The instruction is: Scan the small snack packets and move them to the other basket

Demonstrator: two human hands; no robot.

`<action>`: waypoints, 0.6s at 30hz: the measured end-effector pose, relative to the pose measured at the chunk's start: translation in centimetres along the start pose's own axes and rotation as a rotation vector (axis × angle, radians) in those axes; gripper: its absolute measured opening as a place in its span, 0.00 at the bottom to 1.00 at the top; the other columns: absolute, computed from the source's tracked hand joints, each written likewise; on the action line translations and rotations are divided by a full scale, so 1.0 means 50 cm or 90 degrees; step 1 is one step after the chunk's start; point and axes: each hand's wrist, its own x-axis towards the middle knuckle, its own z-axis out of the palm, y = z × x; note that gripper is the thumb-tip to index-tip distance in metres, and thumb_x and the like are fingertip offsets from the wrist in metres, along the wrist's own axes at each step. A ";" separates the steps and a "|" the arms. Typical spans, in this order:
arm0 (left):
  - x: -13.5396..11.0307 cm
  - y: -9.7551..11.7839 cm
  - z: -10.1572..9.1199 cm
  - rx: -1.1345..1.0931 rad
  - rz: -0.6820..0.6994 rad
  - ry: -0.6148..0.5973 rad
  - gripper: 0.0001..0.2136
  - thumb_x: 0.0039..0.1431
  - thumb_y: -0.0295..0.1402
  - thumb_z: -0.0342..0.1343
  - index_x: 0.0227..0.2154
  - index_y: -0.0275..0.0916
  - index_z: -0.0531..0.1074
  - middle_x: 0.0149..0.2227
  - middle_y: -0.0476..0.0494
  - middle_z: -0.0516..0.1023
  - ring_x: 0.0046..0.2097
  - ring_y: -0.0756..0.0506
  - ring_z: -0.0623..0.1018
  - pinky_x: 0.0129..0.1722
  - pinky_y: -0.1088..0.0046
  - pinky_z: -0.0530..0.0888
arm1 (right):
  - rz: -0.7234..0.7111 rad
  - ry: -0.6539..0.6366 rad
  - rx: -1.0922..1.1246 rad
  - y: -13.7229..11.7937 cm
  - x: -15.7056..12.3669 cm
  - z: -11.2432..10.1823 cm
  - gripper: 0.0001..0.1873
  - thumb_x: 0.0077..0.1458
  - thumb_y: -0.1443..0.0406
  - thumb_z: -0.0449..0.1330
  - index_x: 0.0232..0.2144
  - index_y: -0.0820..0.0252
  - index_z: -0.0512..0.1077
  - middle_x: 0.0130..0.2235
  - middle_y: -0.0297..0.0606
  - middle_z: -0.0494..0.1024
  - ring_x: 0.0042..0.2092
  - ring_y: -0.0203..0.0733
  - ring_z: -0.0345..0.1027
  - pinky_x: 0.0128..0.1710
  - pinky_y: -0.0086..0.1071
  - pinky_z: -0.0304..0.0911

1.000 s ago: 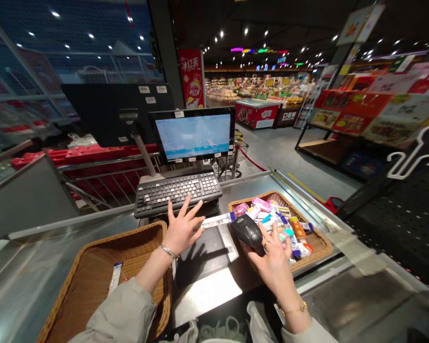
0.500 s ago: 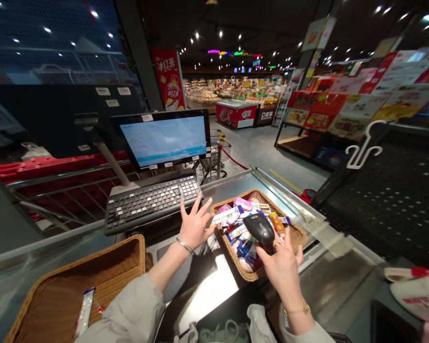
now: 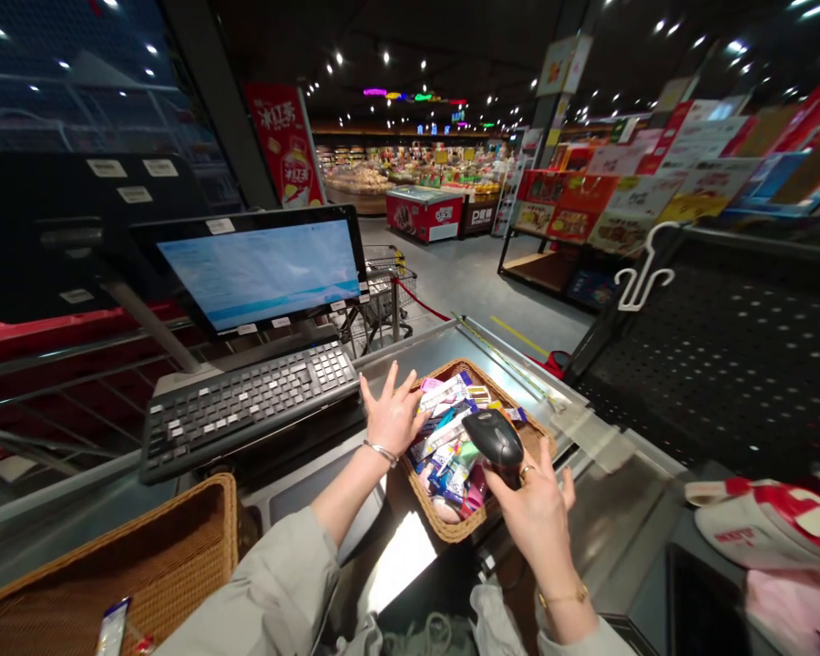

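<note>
My right hand (image 3: pixel 537 515) grips a black handheld barcode scanner (image 3: pixel 497 437), held over the near side of a wicker basket (image 3: pixel 451 528) full of small wrapped snack packets (image 3: pixel 444 442). My left hand (image 3: pixel 394 415) reaches over the basket's left rim with fingers spread, touching a long white packet (image 3: pixel 444 394) at the top of the pile. A bracelet sits on each wrist.
A black keyboard (image 3: pixel 246 410) and a lit till screen (image 3: pixel 263 269) stand to the left on the steel counter (image 3: pixel 444 346). A second wicker basket (image 3: pixel 129 574) at lower left holds one packet (image 3: pixel 113 627). A black pegboard panel (image 3: pixel 738 364) stands at right. A red-and-white bag (image 3: pixel 765 528) lies at lower right.
My view has swung right. My left hand moved from beside the keyboard to the snack basket with the white packet. My right hand kept hold of the scanner.
</note>
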 end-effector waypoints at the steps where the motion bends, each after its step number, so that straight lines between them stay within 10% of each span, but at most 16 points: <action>1: 0.004 0.003 0.005 0.000 -0.002 -0.004 0.15 0.60 0.42 0.55 0.49 0.48 0.73 0.63 0.44 0.66 0.69 0.32 0.53 0.60 0.28 0.29 | -0.001 0.002 0.001 0.002 0.000 -0.001 0.25 0.51 0.51 0.56 0.44 0.60 0.76 0.58 0.47 0.72 0.69 0.55 0.46 0.65 0.58 0.34; 18: -0.136 -0.093 -0.110 0.045 -0.110 -0.004 0.19 0.61 0.41 0.56 0.53 0.44 0.70 0.65 0.40 0.63 0.69 0.33 0.53 0.61 0.30 0.33 | -0.131 -0.033 0.064 -0.088 -0.009 0.035 0.21 0.52 0.52 0.57 0.41 0.57 0.77 0.53 0.45 0.76 0.68 0.57 0.46 0.64 0.61 0.36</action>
